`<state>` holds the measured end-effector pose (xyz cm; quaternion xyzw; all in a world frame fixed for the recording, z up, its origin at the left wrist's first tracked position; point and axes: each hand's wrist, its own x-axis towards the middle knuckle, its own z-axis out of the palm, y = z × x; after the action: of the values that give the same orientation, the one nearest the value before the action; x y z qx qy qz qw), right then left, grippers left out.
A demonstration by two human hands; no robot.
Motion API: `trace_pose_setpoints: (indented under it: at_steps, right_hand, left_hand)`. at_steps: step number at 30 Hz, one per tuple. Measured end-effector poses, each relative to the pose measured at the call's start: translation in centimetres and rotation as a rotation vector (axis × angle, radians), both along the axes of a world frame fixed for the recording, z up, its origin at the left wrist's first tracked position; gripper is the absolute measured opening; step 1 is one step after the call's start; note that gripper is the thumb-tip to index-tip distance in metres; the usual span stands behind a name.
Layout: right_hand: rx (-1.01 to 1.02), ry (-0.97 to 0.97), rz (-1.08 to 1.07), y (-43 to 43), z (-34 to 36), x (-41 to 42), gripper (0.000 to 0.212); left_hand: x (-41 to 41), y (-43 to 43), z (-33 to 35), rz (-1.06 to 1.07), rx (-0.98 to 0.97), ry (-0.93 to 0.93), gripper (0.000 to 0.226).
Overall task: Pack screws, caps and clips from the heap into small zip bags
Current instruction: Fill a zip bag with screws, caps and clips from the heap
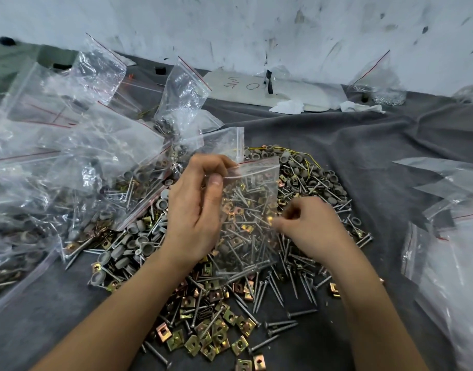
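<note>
Head view, angled down (close), onto heap (pixel 216 311)

Two bare hands in view: left hand (pixel 195 210) and right hand (pixel 313 228), uncovered from fingertips to wrists. Left forearm (pixel 117 311) and right forearm (pixel 372 311) are bare too, slim, skin showing all the way to the lower frame edge. Left thumbnail (pixel 215 180) is short, trimmed and plain. Knuckles and faint tendon lines show on the back of the left hand. Right hand's fingers are slightly motion-blurred, so its nails are unreadable.
</note>
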<state>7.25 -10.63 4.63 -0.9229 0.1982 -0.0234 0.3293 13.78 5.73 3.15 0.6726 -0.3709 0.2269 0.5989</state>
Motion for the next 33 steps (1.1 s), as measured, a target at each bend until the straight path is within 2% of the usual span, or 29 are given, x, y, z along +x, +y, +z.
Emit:
trace_pose_setpoints:
  at_steps: [5,7,9,12,15,17,19,21,23,25,29,33]
  right_hand:
    - [0.39,-0.797,-0.072,-0.6,1.4,-0.3,0.013]
    - [0.583,-0.989,-0.023,-0.4,1.7,-0.5,0.01]
    - [0.675,-1.056,0.041,-0.1,1.8,-0.5,0.008]
    - [0.56,-0.95,0.121,0.3,1.7,-0.5,0.007]
    - [0.431,-0.821,0.147,0.6,1.6,-0.6,0.009]
    - [0.475,-0.847,0.117,0.8,1.7,-0.7,0.013]
    - [0.544,-0.844,0.024,0.5,1.7,-0.6,0.007]
    - [0.389,-0.724,-0.057,-0.2,1.2,-0.3,0.017]
    - [0.191,-0.478,-0.03,-0.5,0.3,0.3,0.021]
    - [0.079,-0.307,0.008,-0.1,-0.9,0.8,0.02]
    - [-0.203,-0.18,0.042,0.2,-2.8,1.6,0.029]
    - [-0.321,-0.164,0.006,-0.2,-3.3,1.8,0.025]
  left_hand:
    - [-0.1,-0.3,0.1,-0.083,0.137,-0.034,0.012]
    - [-0.2,-0.4,0.0,-0.134,0.174,-0.075,0.014]
    - [-0.3,-0.4,-0.1,-0.211,0.203,-0.091,0.014]
    - [-0.5,-0.5,-0.2,-0.283,0.214,-0.097,0.01]
    - [-0.5,-0.4,-0.2,-0.269,0.172,-0.101,0.012]
    - [-0.3,-0.3,-0.1,-0.218,0.139,-0.11,0.011]
    - [-0.2,-0.3,0.0,-0.16,0.089,-0.115,0.013]
    - [-0.2,-0.3,0.0,-0.089,0.047,-0.121,0.014]
    - [-0.1,-0.2,0.0,-0.043,0.015,-0.106,0.014]
    - [0.0,-0.2,0.1,-0.029,-0.009,-0.089,0.014]
    - [0.0,-0.2,0.1,-0.005,-0.013,-0.103,0.015]
    - [0.1,-0.2,0.0,0.016,-0.002,-0.113,0.013]
